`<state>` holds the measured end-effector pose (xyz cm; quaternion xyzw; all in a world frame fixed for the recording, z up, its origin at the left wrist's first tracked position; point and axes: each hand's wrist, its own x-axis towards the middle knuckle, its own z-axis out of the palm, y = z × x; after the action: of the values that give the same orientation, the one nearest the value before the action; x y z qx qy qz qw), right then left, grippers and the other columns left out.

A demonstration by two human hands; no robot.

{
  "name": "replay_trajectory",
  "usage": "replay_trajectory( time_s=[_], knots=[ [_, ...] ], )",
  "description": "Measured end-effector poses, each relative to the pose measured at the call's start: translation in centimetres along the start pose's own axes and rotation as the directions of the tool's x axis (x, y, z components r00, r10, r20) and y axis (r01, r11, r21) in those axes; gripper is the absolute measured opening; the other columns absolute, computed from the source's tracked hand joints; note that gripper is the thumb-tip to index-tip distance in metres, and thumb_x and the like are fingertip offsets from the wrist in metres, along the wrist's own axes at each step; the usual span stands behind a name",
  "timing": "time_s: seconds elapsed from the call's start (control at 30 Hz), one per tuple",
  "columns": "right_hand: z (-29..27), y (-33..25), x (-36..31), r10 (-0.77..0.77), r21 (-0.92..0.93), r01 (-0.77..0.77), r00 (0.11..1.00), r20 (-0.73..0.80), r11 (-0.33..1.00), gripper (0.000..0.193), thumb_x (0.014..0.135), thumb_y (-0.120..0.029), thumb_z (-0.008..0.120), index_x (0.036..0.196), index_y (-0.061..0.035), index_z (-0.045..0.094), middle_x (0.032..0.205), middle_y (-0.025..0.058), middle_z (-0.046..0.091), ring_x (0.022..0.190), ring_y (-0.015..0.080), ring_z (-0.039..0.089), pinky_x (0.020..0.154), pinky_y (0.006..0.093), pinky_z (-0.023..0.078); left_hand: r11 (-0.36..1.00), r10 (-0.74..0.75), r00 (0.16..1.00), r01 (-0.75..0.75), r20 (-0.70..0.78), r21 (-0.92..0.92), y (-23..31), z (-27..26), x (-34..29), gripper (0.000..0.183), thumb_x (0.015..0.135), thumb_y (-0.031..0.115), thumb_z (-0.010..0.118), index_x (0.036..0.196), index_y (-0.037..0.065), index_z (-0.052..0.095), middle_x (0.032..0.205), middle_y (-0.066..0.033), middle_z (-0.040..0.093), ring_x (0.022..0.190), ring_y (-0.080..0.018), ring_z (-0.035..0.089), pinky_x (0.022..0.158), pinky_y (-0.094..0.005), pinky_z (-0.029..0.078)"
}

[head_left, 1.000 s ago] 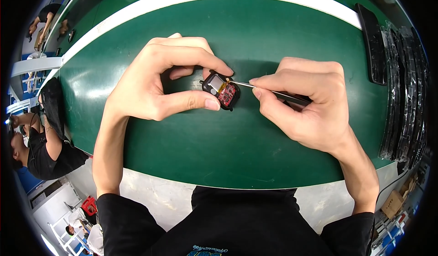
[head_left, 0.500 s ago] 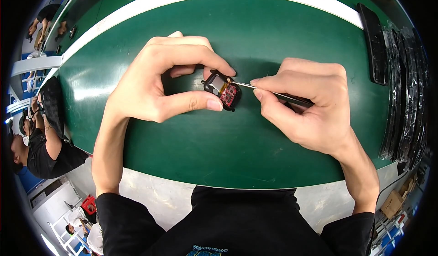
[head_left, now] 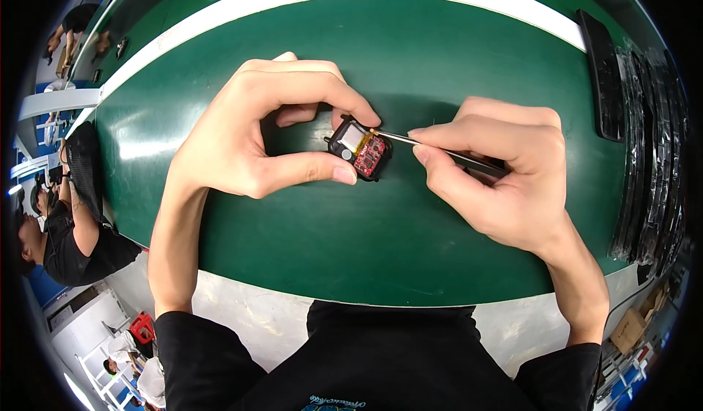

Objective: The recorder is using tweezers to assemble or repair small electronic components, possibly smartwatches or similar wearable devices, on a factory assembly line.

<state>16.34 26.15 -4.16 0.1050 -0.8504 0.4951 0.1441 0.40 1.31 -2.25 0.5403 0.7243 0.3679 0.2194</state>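
Lettering (head_left: 338,401) on shirt (head_left: 395,349), device (head_left: 371,155) between hands (head_left: 234,133) (head_left: 512,169)

- An electronics workshop
- Broad green bench (head_left: 366,243)
- Red circuit board (head_left: 371,156) in open black casing (head_left: 336,147)
- Co-worker (head_left: 77,253) in black at left
- Cardboard box (head_left: 628,329) at right

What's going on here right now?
A person's left hand holds a small open black casing above the green table, its red circuit board showing. The right hand grips a slim tool, its tip at the casing's edge, close to the left index fingertip. Exact contact is too small to tell.
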Motion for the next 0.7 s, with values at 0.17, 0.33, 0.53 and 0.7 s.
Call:
replay_trajectory(
  time_s=[0.17, 0.33, 0.53, 0.7],
  knots=[
    [-0.17, -0.41, 0.11, -0.003, -0.043, 0.004, 1.000, 0.029, 0.999, 0.017, 0.082, 0.008, 0.083, 0.098, 0.0015, 0.087, 0.067, 0.0058, 0.067, 0.054, 0.0107, 0.056, 0.051, 0.0279, 0.037, 1.000, 0.019, 1.000, -0.018, -0.008, 0.016, -0.04, -0.18, -0.03, 0.057, 0.065, 0.028, 0.102, 0.114, 0.004, 0.085, 0.091, -0.0021, 0.077, 0.062, -0.0113, 0.044, 0.069, -0.0309, 0.035],
    [0.06, -0.42, 0.14, -0.012, -0.060, 0.014, 1.000, 0.028, 0.998, 0.018, 0.082, 0.009, 0.083, 0.098, 0.0012, 0.087, 0.066, 0.0054, 0.066, 0.054, 0.0106, 0.056, 0.051, 0.0279, 0.036, 0.999, 0.026, 0.999, -0.025, -0.031, 0.025, -0.09, 0.13, -0.19, 0.059, 0.064, 0.031, 0.103, 0.114, 0.004, 0.086, 0.090, -0.0016, 0.077, 0.061, -0.0110, 0.044, 0.068, -0.0310, 0.033],
    [0.12, -0.60, 0.21, 0.010, -0.064, -0.008, 0.999, 0.031, 0.998, 0.018, 0.083, 0.008, 0.082, 0.099, 0.0008, 0.088, 0.066, 0.0049, 0.066, 0.055, 0.0104, 0.055, 0.051, 0.0278, 0.036, 0.998, 0.048, 0.998, -0.046, -0.038, 0.038, -0.17, 0.15, -0.15, 0.058, 0.065, 0.033, 0.103, 0.112, 0.004, 0.087, 0.089, -0.0024, 0.077, 0.061, -0.0110, 0.044, 0.068, -0.0305, 0.033],
    [0.12, -0.32, 0.04, 0.001, -0.065, 0.001, 1.000, 0.022, 0.998, 0.018, 0.084, 0.007, 0.082, 0.100, 0.0005, 0.088, 0.067, 0.0047, 0.066, 0.055, 0.0102, 0.055, 0.052, 0.0276, 0.036, 0.999, 0.042, 0.998, -0.041, -0.045, 0.032, -0.15, 0.30, -0.07, 0.056, 0.065, 0.031, 0.102, 0.112, 0.004, 0.087, 0.087, -0.0027, 0.077, 0.060, -0.0113, 0.045, 0.066, -0.0307, 0.033]
  ],
)
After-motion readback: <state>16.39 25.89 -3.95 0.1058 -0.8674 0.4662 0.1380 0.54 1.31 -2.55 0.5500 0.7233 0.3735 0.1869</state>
